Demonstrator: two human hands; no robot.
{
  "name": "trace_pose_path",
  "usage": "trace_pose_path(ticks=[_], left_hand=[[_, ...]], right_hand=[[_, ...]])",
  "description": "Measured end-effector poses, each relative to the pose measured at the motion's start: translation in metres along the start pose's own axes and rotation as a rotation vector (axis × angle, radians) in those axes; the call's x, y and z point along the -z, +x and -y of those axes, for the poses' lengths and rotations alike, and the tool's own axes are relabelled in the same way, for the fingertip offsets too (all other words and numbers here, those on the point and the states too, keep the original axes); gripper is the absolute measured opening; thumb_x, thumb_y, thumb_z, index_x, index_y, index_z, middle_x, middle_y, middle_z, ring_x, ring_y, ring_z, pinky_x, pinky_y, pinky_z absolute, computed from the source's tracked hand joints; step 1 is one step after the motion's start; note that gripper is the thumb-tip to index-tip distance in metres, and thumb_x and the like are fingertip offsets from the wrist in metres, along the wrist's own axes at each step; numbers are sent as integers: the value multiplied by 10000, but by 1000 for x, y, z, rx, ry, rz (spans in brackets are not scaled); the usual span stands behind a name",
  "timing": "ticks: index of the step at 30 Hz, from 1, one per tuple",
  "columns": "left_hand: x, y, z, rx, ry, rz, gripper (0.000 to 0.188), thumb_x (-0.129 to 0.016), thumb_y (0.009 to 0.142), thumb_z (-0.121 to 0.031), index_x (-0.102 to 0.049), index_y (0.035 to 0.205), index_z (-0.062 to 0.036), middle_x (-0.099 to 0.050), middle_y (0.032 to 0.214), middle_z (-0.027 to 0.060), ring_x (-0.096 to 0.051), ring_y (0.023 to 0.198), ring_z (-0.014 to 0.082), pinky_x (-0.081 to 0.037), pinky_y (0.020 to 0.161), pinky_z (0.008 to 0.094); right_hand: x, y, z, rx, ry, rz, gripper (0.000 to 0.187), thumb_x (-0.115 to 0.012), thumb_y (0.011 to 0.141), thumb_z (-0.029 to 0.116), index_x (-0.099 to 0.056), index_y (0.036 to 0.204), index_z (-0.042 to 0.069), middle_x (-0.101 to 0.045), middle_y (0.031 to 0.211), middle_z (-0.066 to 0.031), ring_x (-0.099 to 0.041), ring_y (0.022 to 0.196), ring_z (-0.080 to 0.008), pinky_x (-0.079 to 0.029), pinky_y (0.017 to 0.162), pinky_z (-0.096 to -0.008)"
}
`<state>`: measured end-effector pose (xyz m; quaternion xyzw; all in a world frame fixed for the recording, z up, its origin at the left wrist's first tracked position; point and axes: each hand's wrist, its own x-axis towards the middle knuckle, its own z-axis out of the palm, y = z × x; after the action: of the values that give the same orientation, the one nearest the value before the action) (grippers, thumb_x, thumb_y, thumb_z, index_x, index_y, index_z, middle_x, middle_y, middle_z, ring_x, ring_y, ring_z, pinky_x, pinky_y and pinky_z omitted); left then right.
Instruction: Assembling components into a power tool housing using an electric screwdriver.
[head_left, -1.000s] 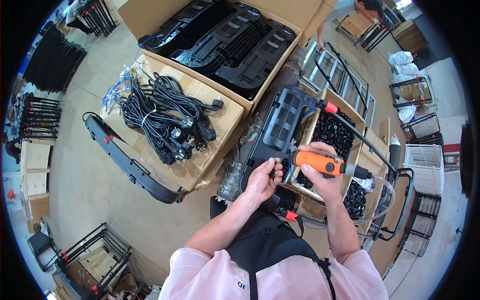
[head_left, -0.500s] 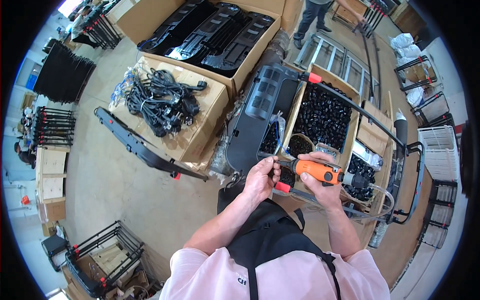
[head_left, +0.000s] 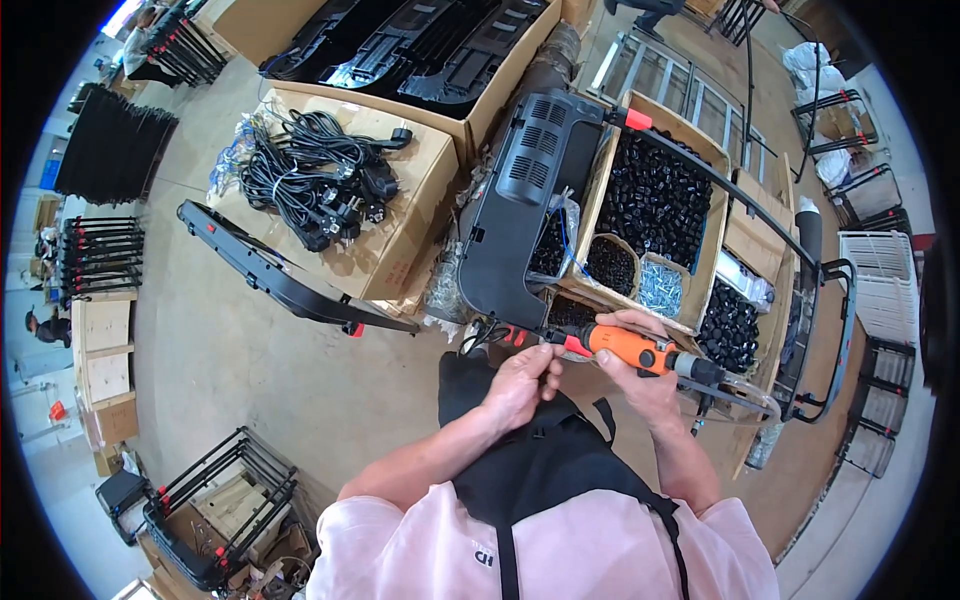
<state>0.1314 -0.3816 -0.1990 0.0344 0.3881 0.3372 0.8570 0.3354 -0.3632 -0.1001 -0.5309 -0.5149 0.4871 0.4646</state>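
My right hand (head_left: 645,388) grips an orange pneumatic screwdriver (head_left: 626,346), whose clear hose trails off to the right. The driver lies nearly level, its nose pointing left at a red fitting (head_left: 577,345) on the black frame. Whether its tip touches the fitting I cannot tell. Just below and left of that fitting is my left hand (head_left: 520,384), fingers curled together; anything in them is hidden. Ahead of my hands a black vented plastic cover (head_left: 505,235) lies along the frame's left end. A second red fitting (head_left: 637,120) marks the frame's far corner.
A wooden parts box (head_left: 722,235) holds black plastic pieces, with silver screws (head_left: 660,288) in one compartment. Bundled power cords (head_left: 315,180) lie on a carton (head_left: 425,150). Behind it stands a large carton of black covers (head_left: 420,55). Another black frame (head_left: 270,275) leans left.
My left hand has come away from the driver's nose, down and slightly left. The driver has shifted slightly toward the red fitting. The person at the far side has moved mostly out of view.
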Motion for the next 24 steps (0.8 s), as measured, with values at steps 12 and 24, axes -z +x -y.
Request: trace_pose_path(ticks=[12, 24], left_hand=[[50, -1, -33, 5, 44, -75, 252, -553, 1127, -237, -658, 1253, -46, -714, 1005, 19, -655, 805, 109, -548, 700, 254], [61, 11, -30, 70, -54, 11, 282, -543, 1131, -317, -684, 1189, -80, -688, 928, -19, -621, 749, 110, -510, 658, 269]], right_hand=[[-48, 8, 7, 16, -377, 114, 440, -843, 848, 67, -667, 1251, 49, -736, 1260, -119, -737, 1119, -214, -584, 984, -353], [-58, 10, 5, 58, -381, 218, 391, -822, 858, 19, -661, 1214, 27, -725, 1279, -161, -710, 1171, -246, -555, 1042, -373]])
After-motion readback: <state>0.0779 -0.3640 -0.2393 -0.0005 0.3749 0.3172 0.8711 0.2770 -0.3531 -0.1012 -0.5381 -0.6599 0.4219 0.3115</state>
